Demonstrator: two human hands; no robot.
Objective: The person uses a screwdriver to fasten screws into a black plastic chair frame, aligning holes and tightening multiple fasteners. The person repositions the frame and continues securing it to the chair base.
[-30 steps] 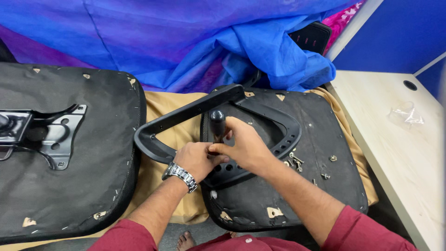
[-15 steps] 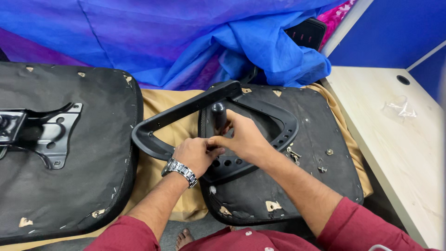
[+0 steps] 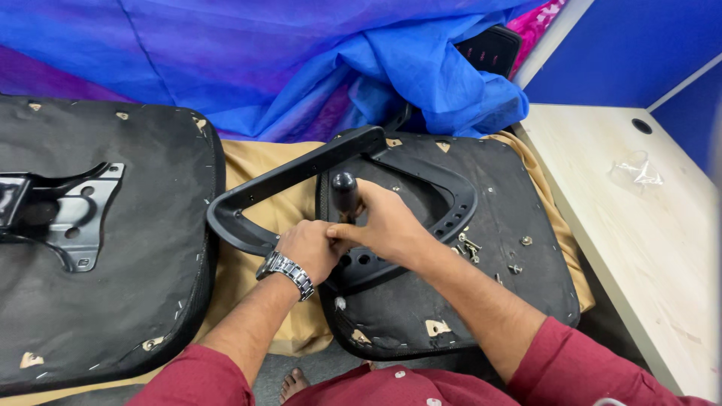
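Two chair seats lie upside down on a tan cloth, presumably flipped so the undersides face up for working. The left seat has its metal plate already bolted on and sits apart from the hands. The right seat is right in front of the person, with a black armrest frame laid across it, one end overhanging onto the cloth, the curved part resting flat on the seat bottom.

Both hands meet over the armrest's mounting part. The right hand is closed around a screwdriver, black handle sticking up out of the fist, so the tool stands roughly upright, looks like pressing straight down into a hole. The left hand, watch on the wrist, is curled with fingertips pinched right at the screwdriver's lower end, touching the right hand; can't tell if it's holding a screw or just steadying the tip.

Loose screws lie on the seat just right of the hands, near enough to grab.
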